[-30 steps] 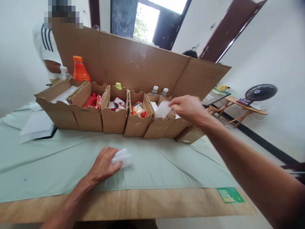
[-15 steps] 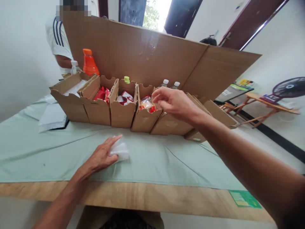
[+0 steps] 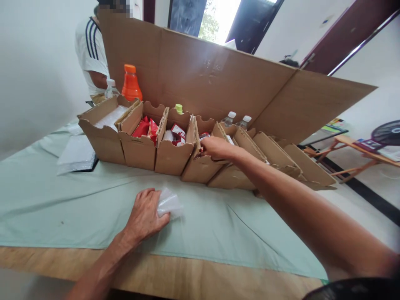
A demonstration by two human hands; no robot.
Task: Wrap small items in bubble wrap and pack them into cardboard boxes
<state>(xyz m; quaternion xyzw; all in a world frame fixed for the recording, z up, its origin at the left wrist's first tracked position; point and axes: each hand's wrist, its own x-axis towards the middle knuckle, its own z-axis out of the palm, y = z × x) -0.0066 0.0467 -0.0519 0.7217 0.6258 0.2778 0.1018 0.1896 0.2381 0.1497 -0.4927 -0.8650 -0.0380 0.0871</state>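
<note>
My left hand (image 3: 144, 216) rests on the green tablecloth (image 3: 46, 200), its fingers closed on a small clear plastic bag (image 3: 169, 203). My right hand (image 3: 217, 148) reaches into the fourth cardboard bin (image 3: 200, 168) of a row of bins, fingers curled down among the red and white snack packets (image 3: 204, 136); what it grips is hidden. The bins to the left hold red packets (image 3: 144, 127) and red-and-white packets (image 3: 176, 133).
A tall cardboard sheet (image 3: 218, 79) stands behind the bins. An orange bottle (image 3: 131, 84), a green-capped bottle (image 3: 178, 108) and two clear bottles (image 3: 236, 120) stand at the back. White papers (image 3: 75, 154) lie at left. A person in a white striped shirt (image 3: 90, 54) stands behind. A fan (image 3: 386, 133) is at right.
My right hand has dropped from above the bins down into the fourth bin. My left hand has closed its fingers on the plastic bag. The view has shifted left.
</note>
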